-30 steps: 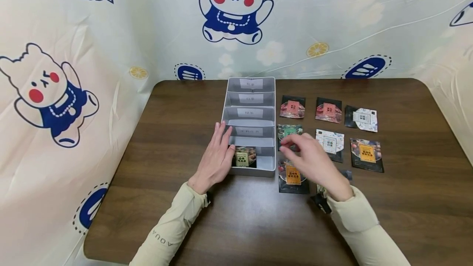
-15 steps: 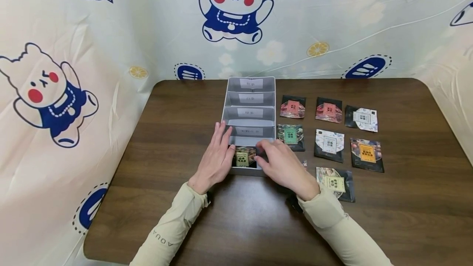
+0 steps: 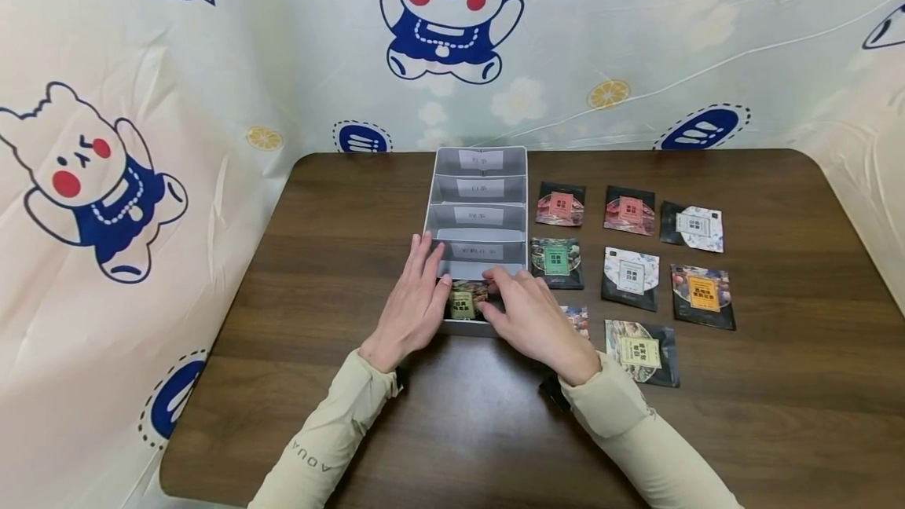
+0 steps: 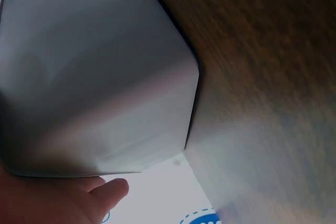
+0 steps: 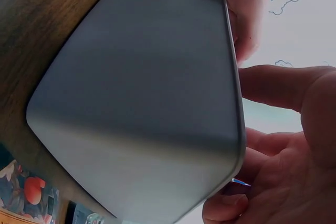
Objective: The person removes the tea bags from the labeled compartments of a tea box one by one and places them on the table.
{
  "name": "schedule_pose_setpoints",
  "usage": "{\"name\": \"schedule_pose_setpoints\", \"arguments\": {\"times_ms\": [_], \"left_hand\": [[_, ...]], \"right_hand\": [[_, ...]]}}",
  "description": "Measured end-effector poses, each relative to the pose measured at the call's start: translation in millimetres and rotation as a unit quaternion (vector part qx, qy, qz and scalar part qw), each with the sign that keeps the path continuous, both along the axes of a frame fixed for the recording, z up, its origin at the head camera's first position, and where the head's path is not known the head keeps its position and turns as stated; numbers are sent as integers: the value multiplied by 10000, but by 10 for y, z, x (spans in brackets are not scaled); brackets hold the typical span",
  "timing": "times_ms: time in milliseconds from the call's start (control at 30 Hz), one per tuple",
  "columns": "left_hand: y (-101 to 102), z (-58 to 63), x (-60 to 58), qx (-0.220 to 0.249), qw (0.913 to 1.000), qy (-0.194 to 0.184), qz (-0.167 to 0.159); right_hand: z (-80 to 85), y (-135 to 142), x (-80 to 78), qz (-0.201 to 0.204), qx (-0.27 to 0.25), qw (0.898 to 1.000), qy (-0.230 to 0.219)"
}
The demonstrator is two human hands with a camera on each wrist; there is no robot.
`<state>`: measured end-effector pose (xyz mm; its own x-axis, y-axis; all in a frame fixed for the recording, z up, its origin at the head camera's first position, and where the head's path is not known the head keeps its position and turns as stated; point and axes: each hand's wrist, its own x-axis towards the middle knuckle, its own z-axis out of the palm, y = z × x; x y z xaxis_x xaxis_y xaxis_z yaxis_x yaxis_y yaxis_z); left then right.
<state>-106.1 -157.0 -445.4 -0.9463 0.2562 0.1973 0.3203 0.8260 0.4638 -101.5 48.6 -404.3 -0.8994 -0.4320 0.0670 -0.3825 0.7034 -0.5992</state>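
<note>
A grey divided storage box [image 3: 475, 328] stands on the table with its labelled compartments in a row. In its front compartment sits a dark tea sachet [image 3: 463, 305] with a yellow-green label. My left hand [image 3: 410, 305] rests on the box's left edge, fingers straight; in the left wrist view, part of this hand [image 4: 100, 198] shows beyond the rim. My right hand [image 3: 533, 316] reaches over the right wall into the front compartment, thumb and index finger pinching the sachet's right side. In the right wrist view, its curled fingers [image 5: 268, 150] show beyond the grey wall.
Right of the box lie several tea sachets: red ones [image 3: 561, 205] at the back, a green one [image 3: 556, 261], white ones [image 3: 631, 277], an orange-labelled one [image 3: 702, 295] and a yellow-labelled one [image 3: 639, 352]. Another sachet [image 3: 578, 320] is mostly hidden under my right forearm.
My right hand has moved left from above the loose sachets into the front compartment. The sachet there has shifted slightly. My left hand has stayed in place.
</note>
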Motion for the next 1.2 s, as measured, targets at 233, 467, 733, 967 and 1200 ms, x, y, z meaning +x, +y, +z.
{"name": "schedule_pose_setpoints", "arguments": {"times_ms": [233, 467, 733, 967, 1200], "left_hand": [[-1, -2, 3, 5, 9999, -91, 42], [-4, -6, 6, 30, 9999, -83, 48], [1, -3, 13, 94, 9999, -63, 72], [9, -8, 16, 51, 9999, -59, 102], [11, 0, 6, 3, 9999, -79, 96]], "right_hand": [[-11, -16, 13, -28, 3, 10000, -39], [-26, -55, 21, -40, 3, 10000, 26], [-70, -114, 45, 27, 340, 9990, 291], [-94, -133, 54, 33, 302, 9985, 460], [-97, -128, 52, -6, 288, 9974, 659]]}}
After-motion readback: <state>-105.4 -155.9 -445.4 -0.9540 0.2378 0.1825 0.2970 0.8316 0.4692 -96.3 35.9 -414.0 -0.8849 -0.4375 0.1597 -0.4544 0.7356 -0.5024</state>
